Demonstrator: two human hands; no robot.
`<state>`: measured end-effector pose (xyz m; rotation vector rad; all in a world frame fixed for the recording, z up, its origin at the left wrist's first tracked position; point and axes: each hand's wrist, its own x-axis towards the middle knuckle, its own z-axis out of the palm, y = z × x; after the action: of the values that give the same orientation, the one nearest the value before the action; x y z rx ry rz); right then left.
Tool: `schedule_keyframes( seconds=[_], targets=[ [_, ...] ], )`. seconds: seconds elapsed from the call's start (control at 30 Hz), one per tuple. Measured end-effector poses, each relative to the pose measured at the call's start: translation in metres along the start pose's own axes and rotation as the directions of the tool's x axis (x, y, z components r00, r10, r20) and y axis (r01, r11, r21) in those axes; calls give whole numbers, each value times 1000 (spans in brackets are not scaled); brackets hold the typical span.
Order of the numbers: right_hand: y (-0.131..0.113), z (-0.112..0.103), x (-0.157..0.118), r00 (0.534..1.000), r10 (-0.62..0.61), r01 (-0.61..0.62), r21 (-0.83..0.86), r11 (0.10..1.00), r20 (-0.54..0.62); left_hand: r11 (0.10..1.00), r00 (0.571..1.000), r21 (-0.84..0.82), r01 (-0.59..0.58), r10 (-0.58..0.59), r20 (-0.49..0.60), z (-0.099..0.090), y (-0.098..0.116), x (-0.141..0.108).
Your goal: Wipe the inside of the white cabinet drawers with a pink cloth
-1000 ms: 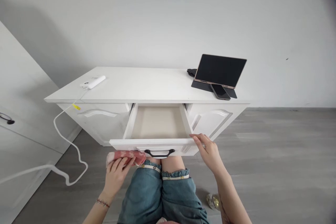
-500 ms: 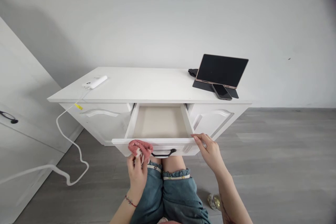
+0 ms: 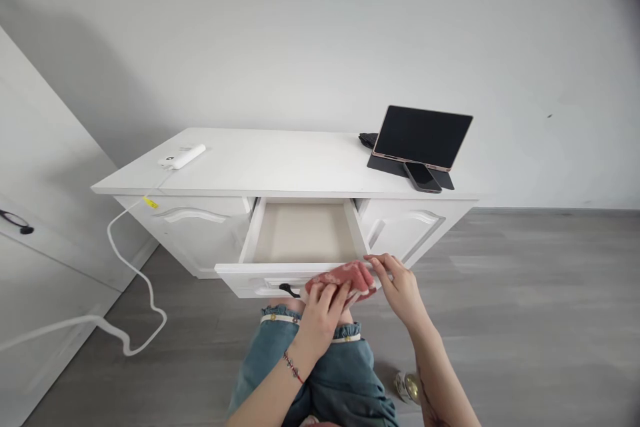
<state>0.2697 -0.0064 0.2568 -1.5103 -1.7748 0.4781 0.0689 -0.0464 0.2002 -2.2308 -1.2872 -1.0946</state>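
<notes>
A white drawer (image 3: 300, 233) is pulled out of the desk, its bare inside showing. My left hand (image 3: 323, 315) presses a red and white cloth (image 3: 347, 278) against the right half of the drawer front, fingers bent over it. The cloth covers part of the black handle (image 3: 289, 290). At the drawer's top right corner, my right hand (image 3: 399, 285) grips the front panel's edge between thumb and fingers.
On the white desk (image 3: 270, 163) stand a tablet (image 3: 423, 137) and a phone (image 3: 423, 177) at right, with a white device (image 3: 183, 157) at left. Its white cable (image 3: 145, 277) hangs down. A jar (image 3: 407, 387) stands on the floor near my right forearm.
My left hand has slid the cloth rightward along the drawer front, past the middle of the handle. My right hand stays at the drawer's right corner.
</notes>
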Motion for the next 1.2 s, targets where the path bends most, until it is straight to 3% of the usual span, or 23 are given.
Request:
schedule_keyframes(
  seconds=[0.13,0.27,0.43,0.7,0.83,0.97,1.2],
  targets=[
    [-1,-1,0,1000,15,-15,-2,1000,11,996,990,-32,-89,92,109,7,10,7],
    [-4,-4,-1,1000,11,-11,-8,1000,18,995,995,-35,-90,91,51,12,1,-2],
    [-5,-3,-3,1000,12,-12,-17,1000,-22,1000,995,20,15,-13,-102,0,-30,-22],
    [-4,1,-3,998,-37,35,-44,998,-57,977,960,145,155,-114,-254,-33,-100,-62],
    [-4,10,-6,987,-82,74,-61,995,-138,951,940,177,255,-201,-274,-44,-126,-82],
    [-1,21,-9,958,-167,153,-77,985,-233,900,881,138,414,-358,-310,-47,-141,-103],
    [1,30,-10,922,-237,198,-152,968,-306,864,861,99,494,-470,-196,-43,-151,-141]
  ],
)
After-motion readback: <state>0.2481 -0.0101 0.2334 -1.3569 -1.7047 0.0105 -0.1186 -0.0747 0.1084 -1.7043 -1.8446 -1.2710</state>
